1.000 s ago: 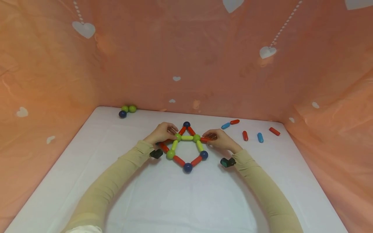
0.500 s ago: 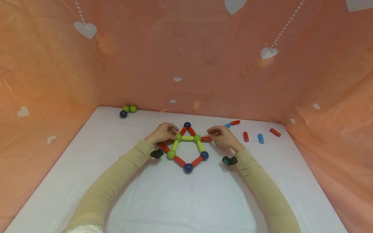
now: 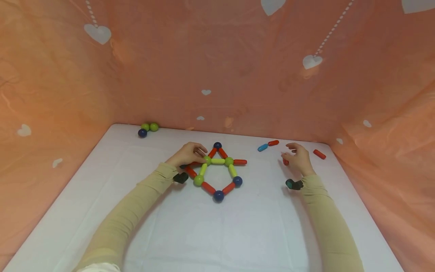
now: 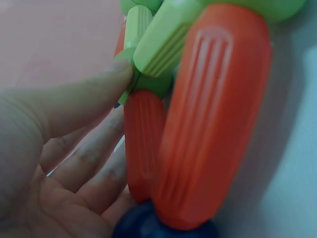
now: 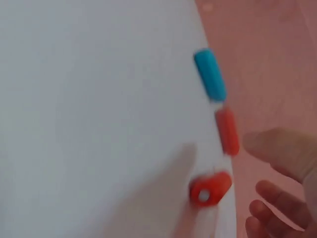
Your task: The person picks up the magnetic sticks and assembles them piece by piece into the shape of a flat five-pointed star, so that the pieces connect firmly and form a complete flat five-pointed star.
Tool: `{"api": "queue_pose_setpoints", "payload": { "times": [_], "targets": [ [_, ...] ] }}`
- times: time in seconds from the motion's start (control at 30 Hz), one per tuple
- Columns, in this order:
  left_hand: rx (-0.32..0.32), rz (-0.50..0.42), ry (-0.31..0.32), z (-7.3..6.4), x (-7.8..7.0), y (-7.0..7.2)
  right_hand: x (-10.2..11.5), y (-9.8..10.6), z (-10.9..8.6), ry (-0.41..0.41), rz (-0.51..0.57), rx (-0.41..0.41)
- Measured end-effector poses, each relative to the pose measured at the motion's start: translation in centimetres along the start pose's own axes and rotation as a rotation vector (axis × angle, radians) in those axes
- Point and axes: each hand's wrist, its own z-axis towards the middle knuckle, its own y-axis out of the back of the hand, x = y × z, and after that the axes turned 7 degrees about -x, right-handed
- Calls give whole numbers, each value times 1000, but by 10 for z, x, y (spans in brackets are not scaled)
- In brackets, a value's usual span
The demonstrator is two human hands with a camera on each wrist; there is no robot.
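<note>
In the middle of the table lies a flat frame of magnetic rods and balls. My left hand [image 3: 188,154] holds the green ball [image 3: 207,160] at its upper left; in the left wrist view the thumb [image 4: 106,89] lies against that ball. Red rods [image 4: 210,114] run from there to a dark blue ball [image 4: 163,223]. A red rod [image 3: 240,162] sticks out rightward from the other upper green ball [image 3: 229,161], its outer end free. My right hand [image 3: 300,160] hovers, fingers apart, over a loose red rod [image 3: 286,161], also seen in the right wrist view; nothing is between the fingers.
Toward the back right lie a blue rod [image 3: 263,147] and a red rod [image 3: 273,143] end to end. Another red rod [image 3: 319,154] lies near the right edge. Two green balls [image 3: 154,127] and a dark blue ball [image 3: 142,133] sit at the back left.
My right hand has let go of the red rod at the frame's right and moved rightward over the loose rods, covering a blue one. The left hand stays at the green ball.
</note>
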Motion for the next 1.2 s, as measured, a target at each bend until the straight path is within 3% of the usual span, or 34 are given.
{"api": "queue_pose_setpoints", "payload": {
  "times": [0.13, 0.5, 0.6, 0.83, 1.2],
  "targets": [
    [15, -32, 12, 0, 2, 2, -4, 2, -4, -47, -44, 17],
    [32, -75, 34, 3, 5, 3, -5, -9, -8, -37, -56, 73],
    [29, -76, 38, 2, 5, 3, -2, -12, -11, 3, -49, 122],
    [24, -70, 27, 2, 5, 4, 21, -23, -34, 181, -21, 247],
    [29, -77, 33, 0, 4, 5, 57, -43, -63, 295, 57, 417]
  ]
}}
